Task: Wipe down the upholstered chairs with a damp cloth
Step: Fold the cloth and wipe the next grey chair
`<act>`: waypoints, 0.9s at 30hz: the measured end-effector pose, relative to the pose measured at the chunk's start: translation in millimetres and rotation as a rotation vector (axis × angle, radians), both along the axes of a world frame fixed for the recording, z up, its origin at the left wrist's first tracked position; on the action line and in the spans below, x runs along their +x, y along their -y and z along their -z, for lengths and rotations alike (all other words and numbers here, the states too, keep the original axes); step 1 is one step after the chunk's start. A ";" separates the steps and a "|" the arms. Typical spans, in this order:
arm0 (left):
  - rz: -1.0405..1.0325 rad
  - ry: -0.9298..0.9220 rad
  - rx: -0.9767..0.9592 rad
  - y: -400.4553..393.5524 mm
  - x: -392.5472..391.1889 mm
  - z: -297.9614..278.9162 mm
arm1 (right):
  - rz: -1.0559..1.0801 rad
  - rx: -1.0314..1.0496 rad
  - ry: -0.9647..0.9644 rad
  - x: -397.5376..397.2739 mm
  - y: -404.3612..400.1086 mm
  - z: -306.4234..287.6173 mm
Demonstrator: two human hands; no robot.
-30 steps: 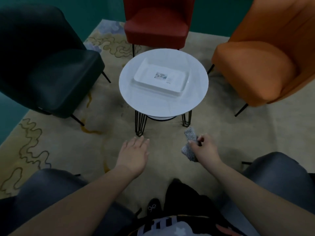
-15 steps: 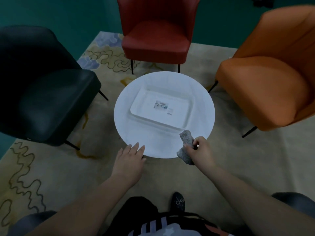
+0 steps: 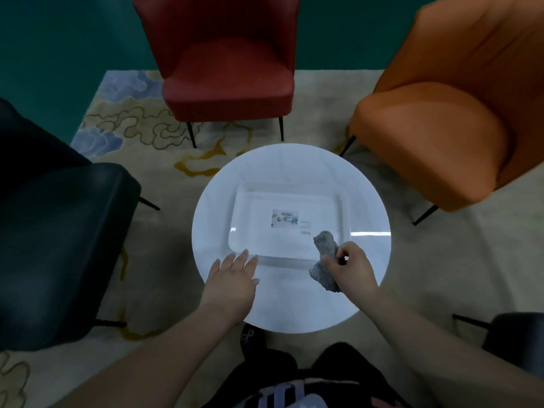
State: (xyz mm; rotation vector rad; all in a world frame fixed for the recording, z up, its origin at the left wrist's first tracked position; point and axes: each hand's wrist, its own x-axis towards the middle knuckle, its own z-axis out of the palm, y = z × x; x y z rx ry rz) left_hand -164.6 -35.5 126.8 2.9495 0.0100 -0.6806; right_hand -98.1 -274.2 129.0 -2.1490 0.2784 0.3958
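A round white table (image 3: 291,307) stands on a patterned beige rug (image 3: 153,125) — beyond the rug, seemingly a teal wall (image 3: 64,39).

Right hand (image 3: 354,267) pinching grey cloth (image 3: 325,262) over white tray (image 3: 290,189), left hand (image 3: 232,278) flat, three chairs around

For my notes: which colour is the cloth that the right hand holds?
Grey. The cloth shows best in the head view, gripped by the right hand.
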 end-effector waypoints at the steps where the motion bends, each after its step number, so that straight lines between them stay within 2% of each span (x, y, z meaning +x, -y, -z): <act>1: 0.007 -0.008 -0.004 -8.5 9.0 3.1 | 0.024 0.000 0.003 2.4 -6.2 1.8; 7: 0.043 -0.056 -0.037 -34.0 52.6 27.3 | 0.109 -0.036 -0.008 14.6 -25.2 11.9; 17: -0.015 -0.120 -0.124 -26.3 129.7 83.3 | 0.076 -0.046 -0.031 70.2 -32.7 46.3; 27: -0.014 -0.334 0.131 -18.5 175.0 142.0 | 0.015 -0.072 -0.085 123.9 -37.5 95.4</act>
